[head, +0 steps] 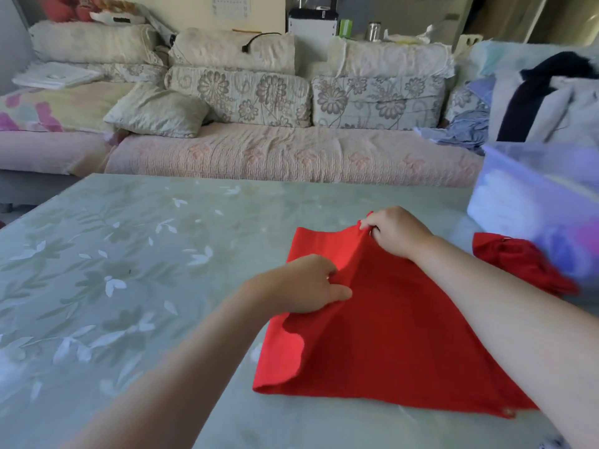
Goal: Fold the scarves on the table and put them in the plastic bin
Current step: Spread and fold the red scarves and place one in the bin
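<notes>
Left grip: left hand (301, 283) clenched on the red scarf (389, 335), thumb and curled fingers pinching the left edge of its upper layer, partway along.
Right grip: right hand (395, 234) grasping the same layer at its far corner, fingertips tucked under the cloth.
Red scarf: on the worktop (129, 254), right of centre, doubled into 2 layers. Upper layer raised slightly along the held edge. Lower layer flat, showing as a brighter strip at left.
Second scarf: crumpled red scarf (518, 264) on the worktop, just right of the right forearm, close against the bin. Contact not clear.
Plastic bin: translucent bin (534, 202), blurred, at the worktop's far right. Contents unreadable.
Background: floral sofa (259, 150) behind the worktop, heap of clothes (551, 102) at its right end.
</notes>
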Tool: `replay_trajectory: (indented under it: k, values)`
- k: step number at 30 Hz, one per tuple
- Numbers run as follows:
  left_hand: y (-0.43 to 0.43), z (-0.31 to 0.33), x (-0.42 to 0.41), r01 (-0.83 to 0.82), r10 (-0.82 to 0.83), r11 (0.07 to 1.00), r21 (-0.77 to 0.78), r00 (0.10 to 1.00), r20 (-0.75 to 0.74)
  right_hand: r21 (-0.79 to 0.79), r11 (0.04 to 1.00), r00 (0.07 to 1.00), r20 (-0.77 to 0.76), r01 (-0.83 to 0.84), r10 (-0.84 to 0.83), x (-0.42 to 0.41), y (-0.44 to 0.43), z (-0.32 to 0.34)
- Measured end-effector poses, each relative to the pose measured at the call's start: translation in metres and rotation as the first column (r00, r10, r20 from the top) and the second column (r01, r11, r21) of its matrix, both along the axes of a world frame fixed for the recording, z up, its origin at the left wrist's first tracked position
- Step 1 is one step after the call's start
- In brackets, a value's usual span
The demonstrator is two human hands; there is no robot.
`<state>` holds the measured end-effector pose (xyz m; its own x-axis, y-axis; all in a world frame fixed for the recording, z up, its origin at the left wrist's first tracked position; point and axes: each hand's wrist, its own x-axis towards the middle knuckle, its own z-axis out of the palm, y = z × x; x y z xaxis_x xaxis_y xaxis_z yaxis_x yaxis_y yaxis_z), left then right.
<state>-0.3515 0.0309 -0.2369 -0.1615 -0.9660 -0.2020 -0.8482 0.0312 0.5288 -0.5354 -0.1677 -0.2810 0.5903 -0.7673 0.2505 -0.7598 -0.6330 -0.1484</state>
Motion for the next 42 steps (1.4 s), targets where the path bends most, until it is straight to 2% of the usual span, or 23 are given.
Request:
replay_trajectory:
  k: [5,13,15,17,18,19,20,21,22,23,24,25,27,29,30,32,36,39,42]
  values:
    - [-0.023,-0.012,-0.072,0.074,-0.074,0.997,-0.006,0.997,-0.031,0.029,0.997,0.996,0.049,0.07,-0.071,-0.067,-0.008,-0.018]
    - [-0.042,-0.037,-0.157,0.045,-0.046,0.999,-0.01,0.985,-0.168,0.02,0.99,0.989,0.034,0.141,-0.141,-0.124,-0.03,-0.024]
    - [-0.043,-0.049,-0.173,0.044,0.003,0.989,0.143,0.949,-0.316,0.074,0.989,0.99,-0.07,0.131,-0.126,-0.131,-0.027,-0.026]
    - [-0.043,-0.056,-0.183,0.09,0.116,0.924,0.371,0.86,-0.498,0.092,0.984,0.969,-0.213,0.15,-0.127,-0.135,-0.022,-0.026]
    - [-0.044,-0.059,-0.184,0.09,0.142,0.917,0.388,0.835,-0.532,0.062,0.985,0.958,-0.251,0.159,-0.139,-0.135,-0.02,-0.025]
    - [-0.046,-0.062,-0.182,0.048,0.129,0.951,0.307,0.838,-0.53,0.018,0.987,0.955,-0.257,0.159,-0.15,-0.133,-0.018,-0.022]
    - [-0.048,-0.065,-0.176,-0.014,0.069,0.993,0.119,0.88,-0.47,-0.025,0.988,0.958,-0.24,0.155,-0.157,-0.13,-0.015,-0.018]
    - [-0.05,-0.069,-0.168,-0.051,0.004,0.991,-0.122,0.934,-0.356,-0.047,0.988,0.965,-0.212,0.147,-0.153,-0.125,-0.012,-0.016]
    - [-0.053,-0.075,-0.158,-0.044,-0.03,0.938,-0.343,0.978,-0.207,-0.046,0.99,0.973,-0.183,0.136,-0.142,-0.12,-0.008,-0.015]
    - [-0.053,-0.08,-0.147,0.001,-0.025,0.87,-0.493,0.999,-0.042,-0.033,0.992,0.979,-0.165,0.119,-0.123,-0.115,-0.004,-0.016]
    - [-0.053,-0.084,-0.137,0.043,0.029,0.833,-0.551,0.992,0.122,-0.015,0.995,0.981,-0.166,0.099,-0.1,-0.109,0.0,-0.018]
    - [-0.051,-0.088,-0.126,0.061,0.091,0.844,-0.533,0.963,0.255,0.014,0.996,0.979,-0.188,0.084,-0.08,-0.105,0.005,-0.021]
    - [-0.044,-0.099,-0.109,0.038,0.111,0.937,-0.346,0.91,0.399,0.092,0.991,0.957,-0.281,0.097,-0.067,-0.1,0.015,-0.03]
    - [-0.035,-0.11,-0.096,-0.005,0.07,0.986,-0.166,0.919,0.388,0.158,0.974,0.909,-0.407,0.165,-0.088,-0.104,0.022,-0.039]
    - [-0.031,-0.114,-0.092,-0.013,0.062,0.991,-0.13,0.92,0.388,0.183,0.961,0.884,-0.456,0.207,-0.104,-0.107,0.025,-0.043]
    - [-0.027,-0.116,-0.087,-0.024,0.069,0.992,-0.121,0.92,0.386,0.204,0.937,0.854,-0.499,0.285,-0.151,-0.116,0.029,-0.048]
    - [-0.023,-0.108,-0.075,-0.026,0.085,0.988,-0.155,0.919,0.386,0.115,0.935,0.812,-0.539,0.335,-0.224,-0.116,0.035,-0.041]
    - [-0.02,-0.097,-0.054,-0.058,0.16,0.96,-0.274,0.917,0.366,0.071,0.965,0.869,-0.457,0.251,-0.193,-0.089,0.039,-0.03]
    - [-0.019,-0.085,-0.031,-0.086,0.254,0.929,-0.36,0.855,0.453,0.054,0.993,0.954,-0.288,0.107,-0.088,-0.047,0.037,-0.019]
